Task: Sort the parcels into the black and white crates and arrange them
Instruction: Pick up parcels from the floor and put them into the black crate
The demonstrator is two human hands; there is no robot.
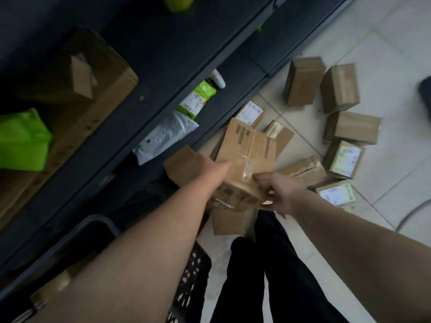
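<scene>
left hand (208, 164) curled round parcel (248, 151) edge, right hand (278, 191) pinching near corner; far end unsupported, may be dropped beside black crate (194, 268).

A single wide-angle camera sat on the person's head, looking steeply down and forward along both bare arms (144, 248). The left hand (210, 164) and right hand (278, 190) appeared close to the lens, near the middle of the view, gripping a cardboard box (247, 150). Beyond the fingers lay the tiled floor (384, 43). Left of the fingers ran dark shelves (177, 54). Nearer than the fingers, dark trousers (275, 264) and a black crate (198, 264) filled the lower edge. The picture was blurred.
</scene>
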